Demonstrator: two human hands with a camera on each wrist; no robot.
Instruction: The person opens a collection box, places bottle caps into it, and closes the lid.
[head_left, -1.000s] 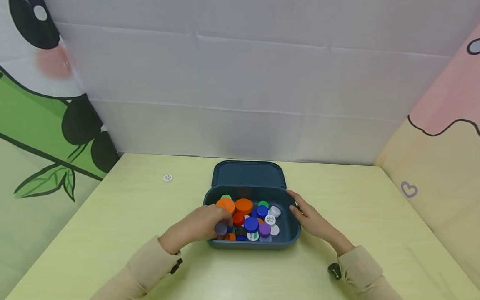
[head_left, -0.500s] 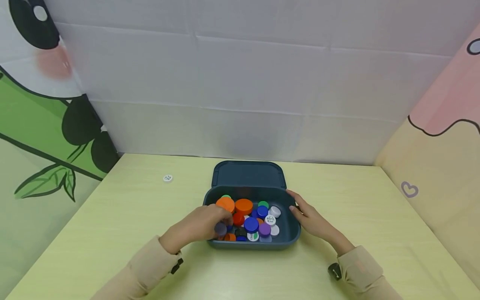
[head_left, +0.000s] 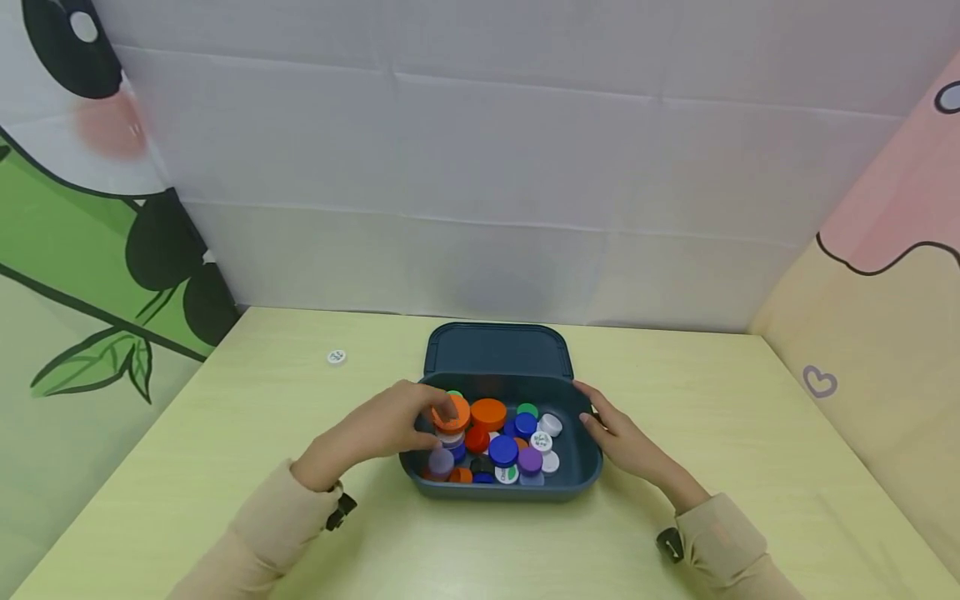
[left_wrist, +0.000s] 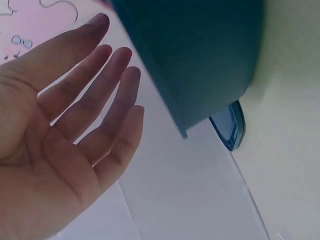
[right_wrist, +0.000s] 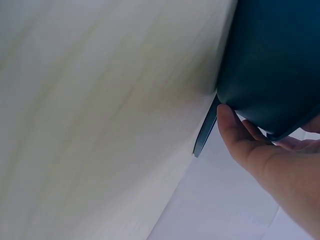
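Observation:
A dark blue-grey box full of bottle caps stands on the table. My left hand reaches over its left wall, thumb and index finger spread beside a large orange bottle cap; the index fingertip overlaps that cap. In the left wrist view its fingers are loosely bent with nothing between them. Below lies a greyish-lavender bottle cap. My right hand grips the box's right end at the back corner, thumb at the rim. Other caps include a blue one, a purple one and several white ones.
The box's dark lid lies behind it. A lone white cap sits on the pale table at the back left. A white sheet hangs behind the table, with printed panels at both sides.
My left hand has risen slightly and moved back and left, its fingers spread apart; it has left the lavender cap, which stays in the box. The right hand holds its place.

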